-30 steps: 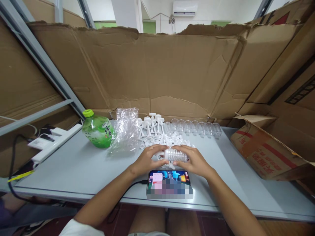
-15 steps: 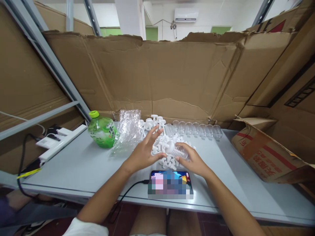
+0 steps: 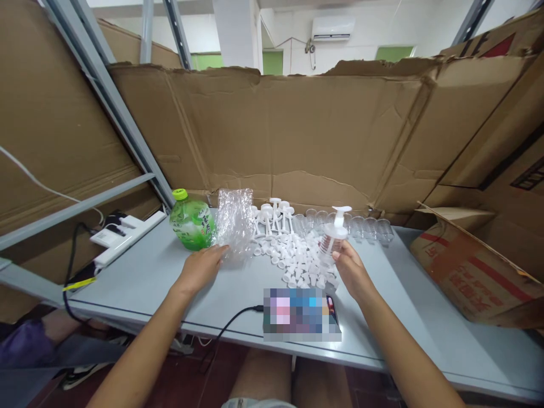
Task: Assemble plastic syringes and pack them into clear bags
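My right hand (image 3: pixel 351 269) is raised off the counter (image 3: pixel 140 283), fingers closed around a small clear ribbed bottle (image 3: pixel 329 242) that stands upright with a white pump head (image 3: pixel 340 218) on top. My left hand (image 3: pixel 199 267) lies flat and open on the counter, holding nothing, fingertips touching the lower edge of a crumpled clear plastic bag (image 3: pixel 234 221).

Between my hands: a loose heap of small white plastic parts (image 3: pixel 297 260) spread on the counter. Behind that heap, a cluster of white pump heads standing upright (image 3: pixel 272 215), and to the right of them a row of empty clear bottles (image 3: pixel 365 226) just behind the bottle I hold.

Left of my left hand, just beside the bag: a green drink bottle (image 3: pixel 192 224) with a lime cap. Farther left, a white power strip (image 3: pixel 127 235).

Near me, between my forearms: a phone (image 3: pixel 301 314) flat on the counter, cable plugged into its left end. Right of my right hand, well apart: a torn cardboard box (image 3: pixel 467 269).
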